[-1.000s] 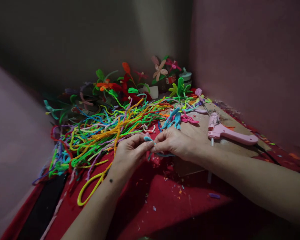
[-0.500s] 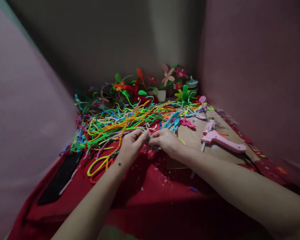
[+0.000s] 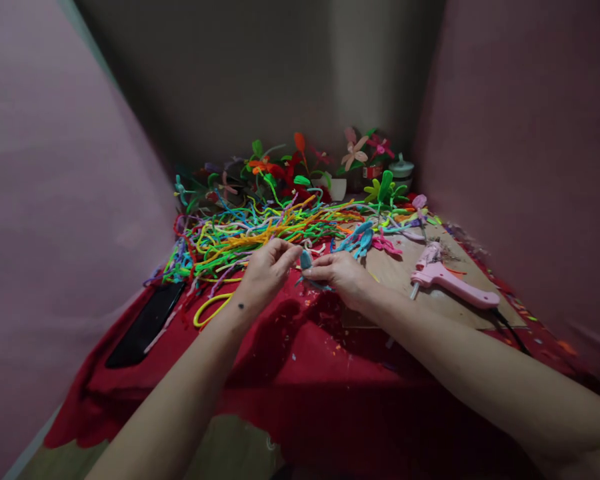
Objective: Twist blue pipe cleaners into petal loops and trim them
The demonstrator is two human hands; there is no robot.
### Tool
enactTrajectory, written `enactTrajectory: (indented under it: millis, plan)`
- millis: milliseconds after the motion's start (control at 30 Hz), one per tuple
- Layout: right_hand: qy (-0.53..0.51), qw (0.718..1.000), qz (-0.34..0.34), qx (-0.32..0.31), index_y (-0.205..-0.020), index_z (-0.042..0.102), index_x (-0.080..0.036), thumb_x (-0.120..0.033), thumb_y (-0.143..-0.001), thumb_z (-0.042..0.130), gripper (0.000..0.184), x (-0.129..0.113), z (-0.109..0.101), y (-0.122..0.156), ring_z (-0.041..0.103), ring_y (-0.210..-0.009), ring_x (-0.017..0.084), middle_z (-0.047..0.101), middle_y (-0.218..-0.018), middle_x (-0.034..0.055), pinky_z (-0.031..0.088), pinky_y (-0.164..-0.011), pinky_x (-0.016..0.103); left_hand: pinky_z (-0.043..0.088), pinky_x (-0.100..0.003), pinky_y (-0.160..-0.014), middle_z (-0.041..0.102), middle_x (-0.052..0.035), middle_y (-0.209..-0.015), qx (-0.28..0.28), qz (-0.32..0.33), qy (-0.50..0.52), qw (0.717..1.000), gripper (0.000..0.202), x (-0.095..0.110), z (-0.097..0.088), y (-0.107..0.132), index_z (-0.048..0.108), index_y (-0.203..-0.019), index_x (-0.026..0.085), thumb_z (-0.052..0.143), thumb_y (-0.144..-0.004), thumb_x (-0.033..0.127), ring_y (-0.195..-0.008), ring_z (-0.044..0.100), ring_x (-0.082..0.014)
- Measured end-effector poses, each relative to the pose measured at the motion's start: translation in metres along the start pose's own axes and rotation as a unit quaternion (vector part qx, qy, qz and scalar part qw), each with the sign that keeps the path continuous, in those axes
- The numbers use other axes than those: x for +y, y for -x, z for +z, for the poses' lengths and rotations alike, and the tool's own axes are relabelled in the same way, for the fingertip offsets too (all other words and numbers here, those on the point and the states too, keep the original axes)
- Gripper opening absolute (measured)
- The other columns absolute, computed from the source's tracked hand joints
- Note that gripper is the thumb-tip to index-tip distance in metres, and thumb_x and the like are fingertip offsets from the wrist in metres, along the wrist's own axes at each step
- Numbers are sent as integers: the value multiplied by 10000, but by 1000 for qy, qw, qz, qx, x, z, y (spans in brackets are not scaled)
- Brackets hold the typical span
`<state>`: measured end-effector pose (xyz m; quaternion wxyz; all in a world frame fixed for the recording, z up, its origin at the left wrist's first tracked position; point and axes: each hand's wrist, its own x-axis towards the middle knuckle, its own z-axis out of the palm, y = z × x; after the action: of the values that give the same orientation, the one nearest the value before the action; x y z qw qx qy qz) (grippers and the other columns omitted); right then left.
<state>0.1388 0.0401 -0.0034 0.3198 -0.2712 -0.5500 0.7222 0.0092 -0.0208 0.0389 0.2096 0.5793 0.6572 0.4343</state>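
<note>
My right hand (image 3: 345, 275) pinches a small blue pipe-cleaner petal (image 3: 306, 259) between thumb and fingers, with its rounded tip pointing up. Thin blue pipe-cleaner ends (image 3: 316, 285) hang below those fingertips. My left hand (image 3: 269, 270) is closed in a pinch just left of the petal; whether anything is between its fingertips is too small to make out. Behind my right hand lie blue pipe-cleaner petals (image 3: 363, 239) and a pink pipe-cleaner piece (image 3: 387, 245). A big heap of multicoloured pipe cleaners (image 3: 250, 233) spreads behind my left hand.
On a board (image 3: 460, 267) at the right rests a pink glue gun (image 3: 453, 283) with a black cord. A black phone (image 3: 147, 327) and yellow-handled scissors (image 3: 210, 312) lie left on the red cloth (image 3: 300, 360). Pipe-cleaner flowers (image 3: 355, 153) and a lidded jar (image 3: 401, 170) stand behind.
The blue petal now stands up visibly in my right fingers, and my left fingertips have shifted to its upper left side. The whole view has swung slightly, moving the table rightward.
</note>
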Motion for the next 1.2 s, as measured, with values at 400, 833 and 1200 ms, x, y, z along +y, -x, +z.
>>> enactTrajectory:
  millis: [400,833,1200]
  plan:
    - [-90,989,-36,110,-541,565,-156,-247,-512,770,226,-2,2,-10,393,-507,77,507,-521,-37,283,-526,250,272,-247,-532,512,1,-590,16,233,-199,952,199,-25,3,-10,537,-583,168,509,-776,206,-553,421,-98]
    - [-191,975,-18,116,-631,589,-141,-204,-547,773,211,2,7,-14,491,-471,67,561,-557,-39,356,-483,220,291,-142,-325,529,36,-617,-201,-191,449,850,170,-34,27,-14,553,-801,151,650,-741,277,-384,376,-24]
    - [-116,988,10,105,-580,600,-140,-266,-562,720,175,4,-3,-10,420,-433,81,505,-474,-32,298,-472,246,198,-166,-317,493,59,-465,-215,-161,236,934,245,-25,13,-13,585,-815,170,635,-734,396,-314,306,-36]
